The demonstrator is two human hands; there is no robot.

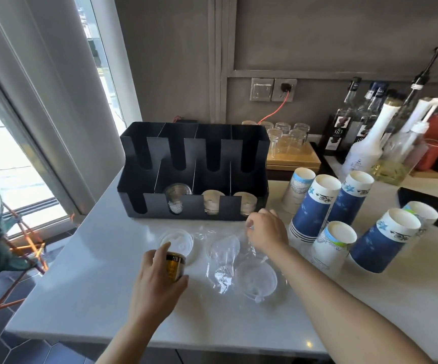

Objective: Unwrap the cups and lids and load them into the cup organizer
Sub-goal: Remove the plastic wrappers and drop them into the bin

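Note:
A black cup organizer (194, 151) stands at the back of the white counter (94, 298); its front slots hold a clear stack of lids (177, 197) and two pale stacks of lids (213, 202). My left hand (160, 279) grips a small stack with a gold label (175, 266), beside a white lid (177, 243) lying flat. My right hand (266, 232) pinches the clear plastic wrap (223, 258) spread in front of the organizer. A wrapped stack of clear lids (257, 281) lies near my right forearm. Blue and white paper cup stacks (315, 203) lie on the right.
Upturned glasses (288, 139) sit on a wooden tray (294, 160) behind the organizer. Syrup bottles (365, 143) and red cups (433, 151) crowd the back right. A black mat (412, 197) lies at the right. The counter's left edge drops to the floor by a window.

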